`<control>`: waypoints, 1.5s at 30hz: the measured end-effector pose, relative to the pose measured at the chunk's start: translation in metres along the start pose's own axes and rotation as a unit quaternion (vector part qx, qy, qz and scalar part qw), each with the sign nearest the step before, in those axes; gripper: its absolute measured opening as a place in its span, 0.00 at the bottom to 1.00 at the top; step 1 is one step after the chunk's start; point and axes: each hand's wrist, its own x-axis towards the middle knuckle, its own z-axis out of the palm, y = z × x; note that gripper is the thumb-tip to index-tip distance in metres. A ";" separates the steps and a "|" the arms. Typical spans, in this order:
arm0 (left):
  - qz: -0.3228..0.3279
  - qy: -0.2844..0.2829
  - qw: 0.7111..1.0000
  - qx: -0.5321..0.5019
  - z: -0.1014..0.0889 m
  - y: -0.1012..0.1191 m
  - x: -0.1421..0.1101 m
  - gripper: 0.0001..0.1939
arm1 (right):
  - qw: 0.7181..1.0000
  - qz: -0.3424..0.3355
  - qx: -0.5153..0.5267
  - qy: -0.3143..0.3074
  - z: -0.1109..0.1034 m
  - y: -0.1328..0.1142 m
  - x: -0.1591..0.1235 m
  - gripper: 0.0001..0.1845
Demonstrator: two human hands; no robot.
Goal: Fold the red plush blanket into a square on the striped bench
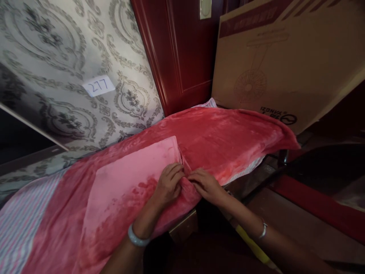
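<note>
A red plush blanket (228, 131) lies spread over a long narrow surface. On it rests a folded pink and red blanket section (134, 161) with a pale pink upper face. My left hand (170, 182) is closed at the right edge of this folded part, fingers curled over the cloth. Close beside it, my right hand (205, 185) pinches the same edge near the front corner. The fabric bunches between the two hands. Some fingertips are hidden in the folds.
Striped cloth (31, 217) shows under the blanket at the left. Patterned wallpaper (132, 95) with a paper label "277" (99, 86) rises behind, next to a dark red door (191, 49). A large cardboard box (279, 64) stands at the back right. Dark red furniture (319, 205) is at the right.
</note>
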 end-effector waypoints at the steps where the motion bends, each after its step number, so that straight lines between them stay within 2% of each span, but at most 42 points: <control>1: 0.001 0.006 1.000 -0.002 0.000 0.000 0.000 0.20 | 1.000 0.000 0.012 0.003 0.001 0.001 -0.001 0.14; 9: -0.002 0.053 0.998 0.023 -0.001 0.002 -0.003 0.17 | 0.996 0.028 0.014 -0.080 -0.006 -0.012 -0.001 0.23; 14: 0.010 0.075 0.997 0.028 0.000 0.000 -0.003 0.15 | 0.996 0.005 0.025 -0.085 -0.006 -0.012 0.002 0.28; 18: 0.005 0.097 0.995 0.036 0.000 0.001 -0.004 0.14 | 0.995 0.035 0.014 -0.096 -0.003 -0.012 0.000 0.30; 23: -0.007 0.074 0.996 0.055 -0.002 0.002 -0.004 0.14 | 0.993 0.057 0.055 -0.083 -0.003 -0.014 -0.002 0.29; 26: -0.012 0.060 0.997 0.050 -0.002 0.002 -0.004 0.16 | 0.989 0.077 0.107 -0.069 -0.003 -0.010 -0.002 0.26; 28: -0.013 0.060 0.997 0.045 -0.002 0.003 -0.003 0.17 | 0.980 0.114 0.155 -0.041 -0.002 -0.005 0.000 0.21; 31: -0.017 0.050 0.998 0.037 -0.001 0.002 -0.004 0.19 | 0.965 0.166 0.199 0.032 0.002 0.007 0.008 0.16; 36: -0.026 0.047 0.998 0.043 -0.001 0.003 -0.005 0.18 | 0.966 0.174 0.131 0.136 0.021 0.043 0.025 0.17; 38: -0.025 0.052 0.997 0.043 0.000 0.004 -0.004 0.18 | 0.970 0.173 0.095 0.141 0.031 0.059 0.032 0.21; 40: -0.020 0.041 0.998 0.039 -0.001 0.003 -0.003 0.17 | 0.976 0.169 0.076 0.118 0.042 0.073 0.038 0.27; 45: -0.012 -0.061 0.998 0.016 -0.009 -0.003 0.008 0.20 | 0.983 0.161 0.068 0.056 0.060 0.092 0.051 0.32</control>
